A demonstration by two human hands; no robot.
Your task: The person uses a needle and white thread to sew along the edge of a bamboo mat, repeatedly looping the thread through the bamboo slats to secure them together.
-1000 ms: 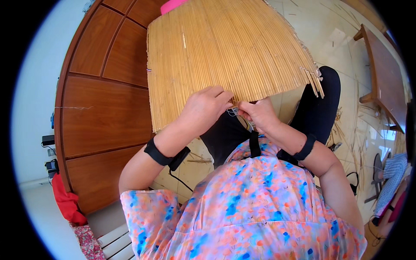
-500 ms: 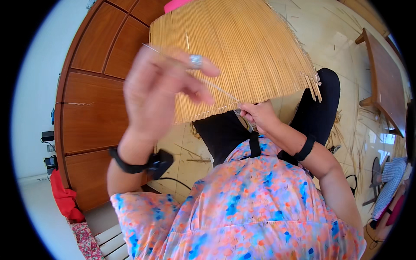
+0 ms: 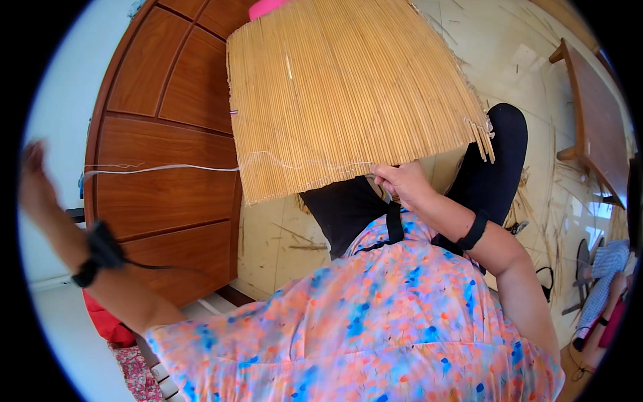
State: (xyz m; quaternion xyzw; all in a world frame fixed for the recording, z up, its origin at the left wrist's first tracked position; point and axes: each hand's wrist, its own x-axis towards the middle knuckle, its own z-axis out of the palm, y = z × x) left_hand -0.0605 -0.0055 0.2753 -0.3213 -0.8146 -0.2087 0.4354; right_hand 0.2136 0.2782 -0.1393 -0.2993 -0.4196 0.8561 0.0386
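A mat of stiff yellow-brown stalks (image 3: 348, 87), bound side by side with thread, spreads over my lap, its near edge trimmed along a stitched line. My right hand (image 3: 405, 182) is closed in a pinch on that near edge, where a white thread (image 3: 184, 166) comes out. From there the thread runs left across the mat and past the wooden cabinet. My left hand (image 3: 37, 177) is far out to the left, its fingers smeared by motion; whether it holds the thread cannot be seen.
A brown wooden cabinet (image 3: 157, 157) stands at the left. Loose stalks (image 3: 529, 214) lie scattered on the tiled floor. A low wooden table (image 3: 593, 127) is at the right. Another person's leg in checked cloth (image 3: 596, 288) shows at lower right. Something pink (image 3: 264, 8) sits behind the mat.
My left hand has swung from over the mat out to the far left. The white thread now stretches left across the mat. My right hand stays at the edge.
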